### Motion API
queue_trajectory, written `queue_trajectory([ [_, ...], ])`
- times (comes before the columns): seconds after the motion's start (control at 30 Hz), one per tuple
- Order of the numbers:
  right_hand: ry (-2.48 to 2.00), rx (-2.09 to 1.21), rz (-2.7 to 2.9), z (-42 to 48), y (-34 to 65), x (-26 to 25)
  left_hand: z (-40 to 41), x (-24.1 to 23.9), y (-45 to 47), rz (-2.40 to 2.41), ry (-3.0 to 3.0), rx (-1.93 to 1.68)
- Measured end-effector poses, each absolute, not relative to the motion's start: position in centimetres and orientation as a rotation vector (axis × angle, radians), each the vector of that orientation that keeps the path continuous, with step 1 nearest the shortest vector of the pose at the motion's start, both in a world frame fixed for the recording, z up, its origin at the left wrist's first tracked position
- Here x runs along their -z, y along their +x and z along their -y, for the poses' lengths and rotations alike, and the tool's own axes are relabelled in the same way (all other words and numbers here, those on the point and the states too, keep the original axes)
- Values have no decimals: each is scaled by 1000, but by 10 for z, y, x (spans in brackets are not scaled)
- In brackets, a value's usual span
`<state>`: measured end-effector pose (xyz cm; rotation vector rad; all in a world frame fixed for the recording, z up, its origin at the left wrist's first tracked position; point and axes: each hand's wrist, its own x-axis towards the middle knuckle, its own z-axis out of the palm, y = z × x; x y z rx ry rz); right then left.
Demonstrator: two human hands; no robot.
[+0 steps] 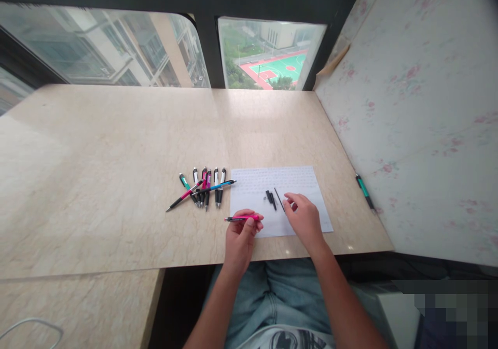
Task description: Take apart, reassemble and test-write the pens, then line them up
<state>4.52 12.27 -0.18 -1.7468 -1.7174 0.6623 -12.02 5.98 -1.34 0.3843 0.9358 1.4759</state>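
Pink plastic, the slim barrel of a retractable pen [241, 218], sits pinched in the fingers of your left hand [241, 237], held level just above the near left corner of the white handwritten paper sheet [295, 180]. Your right hand [305, 218] rests on that sheet, apart from the left, its fingertips closing on the thin dark refill rod [279, 199]; whether they grip it you cannot tell. Just left of the rod lie small black pen parts [270, 197]. Further left, a loose cluster of coloured click pens [204, 187] lies on the beige marble-patterned tabletop [116, 157]. One green pen [364, 192] lies at the table's right edge, by the floral wall.
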Motion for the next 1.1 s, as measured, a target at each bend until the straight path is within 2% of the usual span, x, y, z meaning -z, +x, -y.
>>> queue_trajectory([
  [0.07,-1687,-842,1573,-115,41,-2,-60,14,-119,-955,426,-1471],
  [0.2,-1446,-1497,1102,-93,25,-7,-61,14,-118,-1045,563,-1451],
  [0.27,-1313,-1709,857,-82,14,-9,-62,9,-120,-1134,650,-1436],
  [0.47,-1051,-1931,463,-73,0,-9,-66,-16,-125,-1412,1194,-1213],
  [0.63,-1031,-1945,327,-74,3,-8,-65,-22,-121,-1484,1335,-1155],
  [0.83,-1139,-1830,516,-76,14,-6,-62,-15,-117,-1413,1033,-1227],
  [1.0,-1406,-1464,940,-93,37,-3,-60,-4,-118,-1358,782,-1298],
  [1.1,-1554,-1136,1298,-108,49,2,-58,8,-119,-1296,716,-1306],
])
